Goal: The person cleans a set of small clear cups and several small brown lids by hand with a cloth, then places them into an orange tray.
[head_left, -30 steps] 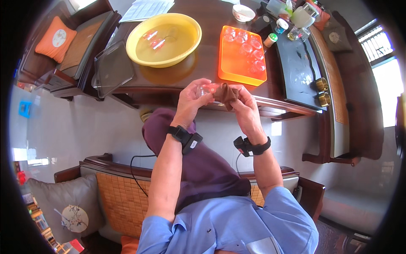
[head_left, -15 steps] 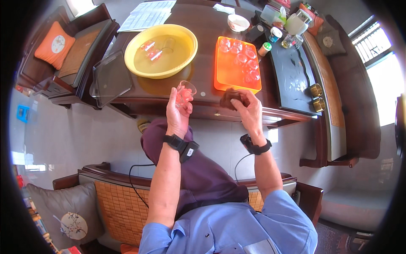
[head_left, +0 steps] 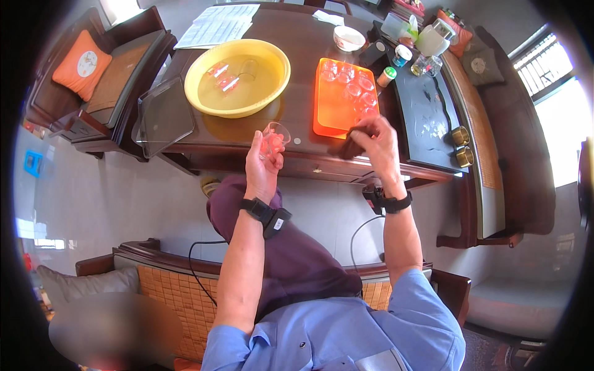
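Note:
My left hand (head_left: pixel 262 168) is closed around a small clear glass cup (head_left: pixel 276 136), held over the table's front edge to the right of the yellow basin's near side. Pinched in my right hand (head_left: pixel 382 145) is a dark brown cloth (head_left: pixel 354 143), just in front of the orange tray's near right corner. Several clear cups (head_left: pixel 351 80) stand in the orange tray (head_left: pixel 332 117), along its far and right sides. The yellow basin (head_left: pixel 241 111) contains water, with a few more clear cups (head_left: pixel 228 83) lying in it.
A clear lid-like tray (head_left: pixel 164 120) leans over the table's left front edge. Printed sheets (head_left: pixel 216 25) lie at the far left, a white bowl (head_left: pixel 349 38) at the back. On the right, a black tea tray (head_left: pixel 427 111) bears two brass-coloured cups (head_left: pixel 460 136), jars and a pitcher (head_left: pixel 435 38).
My right hand has moved right with the cloth, away from the left hand. The left hand keeps the cup in almost the same place. A blurred patch has appeared at the lower left.

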Demonstrator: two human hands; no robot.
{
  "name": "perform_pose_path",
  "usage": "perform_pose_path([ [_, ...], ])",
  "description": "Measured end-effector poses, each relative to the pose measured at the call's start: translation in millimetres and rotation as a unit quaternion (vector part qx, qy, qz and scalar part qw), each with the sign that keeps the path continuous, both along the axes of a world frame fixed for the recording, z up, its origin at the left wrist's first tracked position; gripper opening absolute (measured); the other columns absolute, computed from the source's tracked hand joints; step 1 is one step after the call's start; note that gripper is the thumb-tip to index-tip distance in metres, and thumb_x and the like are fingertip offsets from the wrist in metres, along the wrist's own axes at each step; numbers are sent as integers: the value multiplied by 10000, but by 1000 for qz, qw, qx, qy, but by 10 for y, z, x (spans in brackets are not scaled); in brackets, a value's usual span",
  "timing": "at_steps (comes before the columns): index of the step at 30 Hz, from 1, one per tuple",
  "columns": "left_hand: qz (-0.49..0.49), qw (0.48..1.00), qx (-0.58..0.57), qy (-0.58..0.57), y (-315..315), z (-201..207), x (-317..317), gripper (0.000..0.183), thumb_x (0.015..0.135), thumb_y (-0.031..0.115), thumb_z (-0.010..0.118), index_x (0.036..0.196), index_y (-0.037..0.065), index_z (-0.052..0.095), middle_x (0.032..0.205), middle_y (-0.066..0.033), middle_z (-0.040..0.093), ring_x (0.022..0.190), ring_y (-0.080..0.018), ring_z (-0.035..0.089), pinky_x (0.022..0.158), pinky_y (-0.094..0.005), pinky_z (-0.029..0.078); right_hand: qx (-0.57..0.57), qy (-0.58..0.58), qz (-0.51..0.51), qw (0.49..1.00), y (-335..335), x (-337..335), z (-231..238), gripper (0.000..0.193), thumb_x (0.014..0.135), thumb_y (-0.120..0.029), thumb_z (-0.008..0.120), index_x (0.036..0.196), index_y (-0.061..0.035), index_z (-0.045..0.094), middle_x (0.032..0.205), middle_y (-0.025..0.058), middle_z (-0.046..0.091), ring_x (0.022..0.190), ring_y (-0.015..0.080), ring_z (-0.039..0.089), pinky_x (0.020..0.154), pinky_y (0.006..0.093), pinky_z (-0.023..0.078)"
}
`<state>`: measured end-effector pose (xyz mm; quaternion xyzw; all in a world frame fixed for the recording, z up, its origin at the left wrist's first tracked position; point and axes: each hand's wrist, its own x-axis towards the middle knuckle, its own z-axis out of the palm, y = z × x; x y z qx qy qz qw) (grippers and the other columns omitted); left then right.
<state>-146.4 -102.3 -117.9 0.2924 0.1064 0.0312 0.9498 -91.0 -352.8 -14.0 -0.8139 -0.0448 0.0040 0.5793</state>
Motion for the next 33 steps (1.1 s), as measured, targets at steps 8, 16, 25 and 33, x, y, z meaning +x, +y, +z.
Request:
perform_pose_path([
  [8, 38, 998, -6, 41, -49, 100, 9, 423, 1056, 466, 531, 1235, 90, 608, 932, -66, 704, 684, -130, 601, 528, -253, 427, -171, -270, -21, 947, -12, 426, -294, 185, 773, 6, 741, 939, -26, 666, 924, 137, 662, 884, 312, 665, 765, 388, 542],
  [16, -42, 997, 67, 22, -153, 88, 47, 471, 1062, 441, 528, 1316, 47, 580, 989, -67, 698, 663, -117, 566, 560, -245, 403, -71, -50, 91, 992, 419, -352, -179, 296, 858, -61, 727, 1152, -40, 699, 857, 134, 719, 802, 286, 718, 744, 379, 563],
  [25, -140, 984, 113, 0, -234, 128, 24, 508, 1046, 403, 575, 1359, 10, 501, 1110, -100, 677, 767, -146, 623, 634, -249, 501, -59, -94, 130, 985, 524, -411, -220, 167, 901, -89, 693, 1046, -13, 728, 897, 190, 723, 792, 344, 711, 713, 382, 566],
  [33, -148, 972, 178, 43, -300, 146, 87, 414, 1059, 374, 554, 1347, 77, 530, 1153, -102, 692, 908, -181, 692, 747, -268, 547, -198, -239, -65, 949, -473, 238, -101, 117, 927, -101, 661, 998, -42, 732, 970, 176, 730, 872, 366, 712, 744, 397, 567],
])
